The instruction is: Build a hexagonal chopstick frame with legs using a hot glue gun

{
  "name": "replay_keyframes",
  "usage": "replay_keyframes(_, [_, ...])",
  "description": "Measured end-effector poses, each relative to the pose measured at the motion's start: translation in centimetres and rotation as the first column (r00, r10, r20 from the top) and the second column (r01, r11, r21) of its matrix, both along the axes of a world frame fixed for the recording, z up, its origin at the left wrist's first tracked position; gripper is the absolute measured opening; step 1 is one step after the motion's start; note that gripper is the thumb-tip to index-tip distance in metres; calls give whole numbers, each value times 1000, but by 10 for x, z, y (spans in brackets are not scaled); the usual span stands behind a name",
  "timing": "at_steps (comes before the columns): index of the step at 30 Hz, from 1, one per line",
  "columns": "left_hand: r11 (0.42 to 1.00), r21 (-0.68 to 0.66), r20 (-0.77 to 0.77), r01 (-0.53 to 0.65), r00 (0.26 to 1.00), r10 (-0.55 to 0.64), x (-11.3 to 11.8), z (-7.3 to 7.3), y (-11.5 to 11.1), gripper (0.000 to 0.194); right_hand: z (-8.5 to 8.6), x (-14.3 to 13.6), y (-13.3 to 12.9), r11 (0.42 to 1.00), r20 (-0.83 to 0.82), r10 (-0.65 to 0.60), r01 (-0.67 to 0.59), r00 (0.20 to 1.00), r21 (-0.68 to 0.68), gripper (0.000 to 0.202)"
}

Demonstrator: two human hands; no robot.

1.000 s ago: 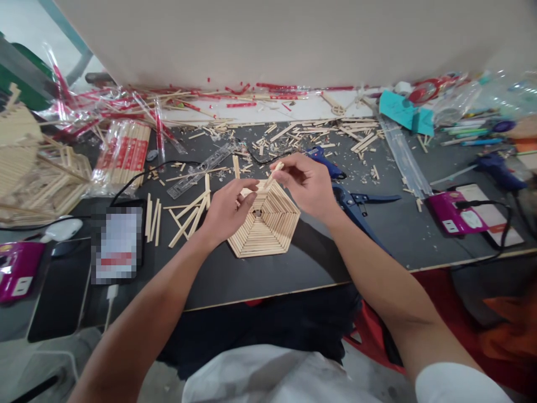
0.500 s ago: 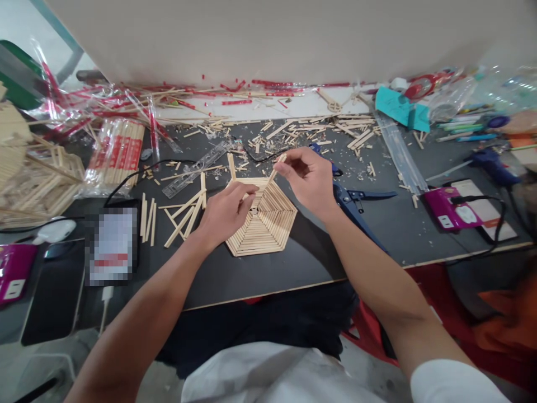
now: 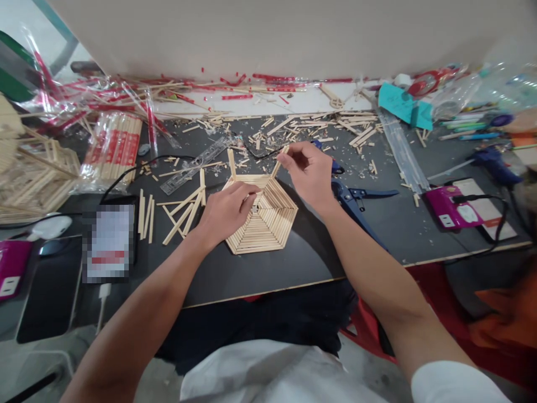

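A many-sided panel built from rings of wooden chopstick pieces lies flat on the dark table. My left hand rests over its left side, fingers stretched across it, hiding that part. At the far right corner, the thumb and fingers of my right hand pinch the top of a short chopstick piece, whose lower end meets the panel's edge. Another chopstick piece stands out from the far left corner. Left of the panel lie several loose cut chopsticks.
Blue cutters lie right of my right hand, with a blue glue gun farther right. Wrapped chopsticks, a phone and a stick-built structure occupy the left. Wood scraps litter the back.
The view has shifted slightly. My right hand still pinches the chopstick piece at the corner, its fingers a little higher, and my left hand stays on the panel.
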State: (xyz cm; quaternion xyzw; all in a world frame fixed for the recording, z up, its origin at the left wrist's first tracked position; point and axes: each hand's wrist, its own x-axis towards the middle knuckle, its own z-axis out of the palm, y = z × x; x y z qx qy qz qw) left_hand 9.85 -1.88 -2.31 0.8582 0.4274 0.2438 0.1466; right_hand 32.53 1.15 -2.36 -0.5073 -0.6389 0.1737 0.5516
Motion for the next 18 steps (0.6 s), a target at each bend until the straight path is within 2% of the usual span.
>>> replay_keyframes(11, [1000, 12, -24, 6, 1000, -5, 1, 2, -1, 28, -5, -1, 2, 1000, 54, 5, -4, 999, -21, 52])
replay_keyframes(18, [1000, 2, -30, 9, 1000, -9, 1, 0, -1, 28, -5, -5, 0, 1000, 66, -6, 5, 998, 11, 49])
